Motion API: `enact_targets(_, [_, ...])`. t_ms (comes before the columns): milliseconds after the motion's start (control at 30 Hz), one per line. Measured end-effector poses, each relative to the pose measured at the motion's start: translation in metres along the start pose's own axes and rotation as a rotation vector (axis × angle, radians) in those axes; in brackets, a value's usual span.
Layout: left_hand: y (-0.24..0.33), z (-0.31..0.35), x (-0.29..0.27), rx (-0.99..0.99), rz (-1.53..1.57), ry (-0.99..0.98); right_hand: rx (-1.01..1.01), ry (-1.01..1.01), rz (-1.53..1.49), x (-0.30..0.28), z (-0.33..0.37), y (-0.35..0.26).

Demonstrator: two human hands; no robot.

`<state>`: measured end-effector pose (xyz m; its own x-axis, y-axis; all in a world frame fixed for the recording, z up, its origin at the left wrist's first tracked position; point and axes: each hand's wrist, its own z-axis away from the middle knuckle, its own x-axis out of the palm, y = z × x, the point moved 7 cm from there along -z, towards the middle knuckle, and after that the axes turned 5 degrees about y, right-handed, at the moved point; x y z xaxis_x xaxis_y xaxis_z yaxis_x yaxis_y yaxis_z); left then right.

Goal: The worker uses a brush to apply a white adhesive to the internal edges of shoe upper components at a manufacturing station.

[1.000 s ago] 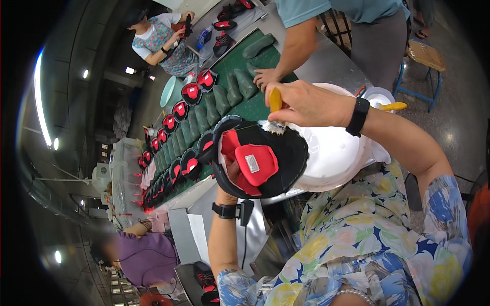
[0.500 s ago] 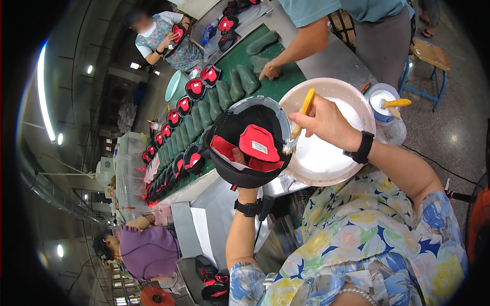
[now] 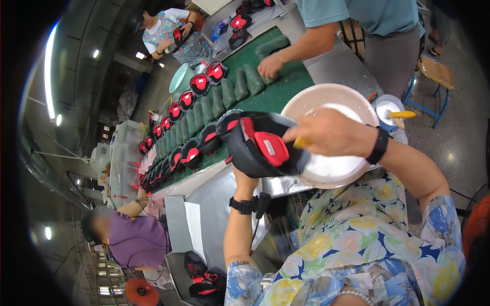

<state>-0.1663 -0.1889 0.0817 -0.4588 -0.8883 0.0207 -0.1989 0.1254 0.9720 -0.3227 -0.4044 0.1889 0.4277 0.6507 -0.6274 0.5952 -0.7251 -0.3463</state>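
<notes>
My left hand [image 3: 244, 179] grips a black shoe upper [image 3: 244, 151] with a red lining from below; most of its fingers are hidden behind the upper. The upper is tilted, its open underside facing right. My right hand [image 3: 334, 133], blurred by motion, is closed around a brush [image 3: 302, 142] with a yellow handle, at the upper's right edge. The bristles are hidden or smeared. Beneath my right hand stands a wide pale basin [image 3: 301, 99] holding white liquid [image 3: 332, 168].
A small tub [image 3: 383, 103] with another yellow-handled brush [image 3: 400, 115] stands right of the basin. Green shoe lasts [image 3: 218, 102] and more uppers line the green table [image 3: 293, 81]. Across it, a co-worker's hand [image 3: 270, 66] touches a last. A stool [image 3: 436, 71] stands at right.
The shoe upper has turned and tilted in my left hand. My right hand has moved lower with the brush along its edge. The co-worker's hand has shifted on the lasts.
</notes>
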Motion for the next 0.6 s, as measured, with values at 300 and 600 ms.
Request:
enact_targets(300, [-0.055,0.029,0.033,-0.537,0.401,-0.461,-0.128,0.056,0.040,-0.005,-0.004,-0.019])
enact_targets(600, [-0.023,0.027,0.085,-0.525,0.592,-0.417,-0.252,0.245,-0.205,-0.008,-0.018,-0.037])
